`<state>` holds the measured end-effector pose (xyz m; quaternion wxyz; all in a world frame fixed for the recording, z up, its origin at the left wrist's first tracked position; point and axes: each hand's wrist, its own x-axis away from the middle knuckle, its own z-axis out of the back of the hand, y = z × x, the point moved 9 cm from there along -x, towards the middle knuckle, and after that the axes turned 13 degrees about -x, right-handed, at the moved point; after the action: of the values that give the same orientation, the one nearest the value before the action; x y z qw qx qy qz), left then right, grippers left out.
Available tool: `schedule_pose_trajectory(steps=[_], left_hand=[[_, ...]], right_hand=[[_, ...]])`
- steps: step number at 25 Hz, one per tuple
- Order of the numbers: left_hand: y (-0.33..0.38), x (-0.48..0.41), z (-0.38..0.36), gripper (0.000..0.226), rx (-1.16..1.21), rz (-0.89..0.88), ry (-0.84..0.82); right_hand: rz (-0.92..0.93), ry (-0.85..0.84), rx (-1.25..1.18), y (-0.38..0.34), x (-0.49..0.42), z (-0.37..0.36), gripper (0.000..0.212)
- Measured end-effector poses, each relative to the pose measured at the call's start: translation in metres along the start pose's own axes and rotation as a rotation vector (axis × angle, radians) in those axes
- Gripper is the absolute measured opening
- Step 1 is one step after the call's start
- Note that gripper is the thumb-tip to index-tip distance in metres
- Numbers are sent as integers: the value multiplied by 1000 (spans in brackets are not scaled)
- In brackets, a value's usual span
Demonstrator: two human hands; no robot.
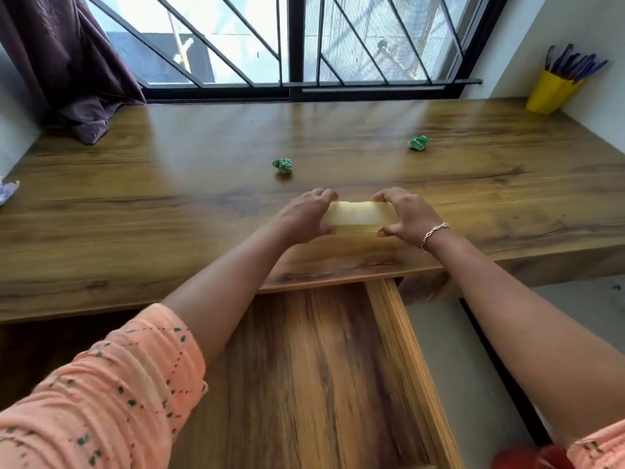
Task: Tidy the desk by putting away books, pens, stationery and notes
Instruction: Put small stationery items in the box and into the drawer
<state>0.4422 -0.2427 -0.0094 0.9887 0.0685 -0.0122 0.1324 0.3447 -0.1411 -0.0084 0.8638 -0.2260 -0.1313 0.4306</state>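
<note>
A pale yellow block of sticky notes (358,214) rests on the wooden desk (169,184) near its front edge. My left hand (307,214) grips its left end and my right hand (409,216) grips its right end, thumbs toward me. Two crumpled green paper balls lie farther back, one (282,165) just behind my left hand and the other (419,142) to the right. A yellow cup (549,93) filled with several blue pens stands in the far right corner. A drawer (304,367) is pulled out under my arms, its wooden bottom bare.
A crumpled white paper (6,191) lies at the desk's left edge. A purple curtain (67,62) hangs down onto the back left corner. A barred window (304,45) runs along the back. White walls close in both sides. Something red (527,458) shows at the bottom right.
</note>
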Motion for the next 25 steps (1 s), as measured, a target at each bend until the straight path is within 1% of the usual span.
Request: schedule_pose_trajectory(steps=[2, 4, 8, 12, 15, 17, 19, 22, 25], left_hand=[[5, 27, 12, 62, 6, -16, 4], [11, 60, 20, 63, -13, -28, -22], [22, 132, -1, 65, -17, -44, -176], [37, 190, -59, 59, -3, -30, -303], [48, 216, -100, 61, -29, -19, -367], [54, 228, -122, 61, -60, -29, -417], [55, 238, -139, 62, -96, -39, -464], [53, 248, -155, 66, -108, -38, -521], [52, 253, -160, 69, -97, -34, -541]], right_hand=[[60, 12, -13, -19, 26, 7, 63], [107, -13, -20, -39, 59, 5, 62], [131, -184, -57, -65, 129, -31, 64], [148, -355, 55, -69, 177, -93, 61], [146, -520, 173, -60, 201, -142, 63], [131, -605, 203, -54, 213, -166, 63], [124, -662, 209, -50, 222, -183, 64], [111, -743, 206, -46, 229, -203, 69], [110, -769, 191, -45, 230, -211, 71]])
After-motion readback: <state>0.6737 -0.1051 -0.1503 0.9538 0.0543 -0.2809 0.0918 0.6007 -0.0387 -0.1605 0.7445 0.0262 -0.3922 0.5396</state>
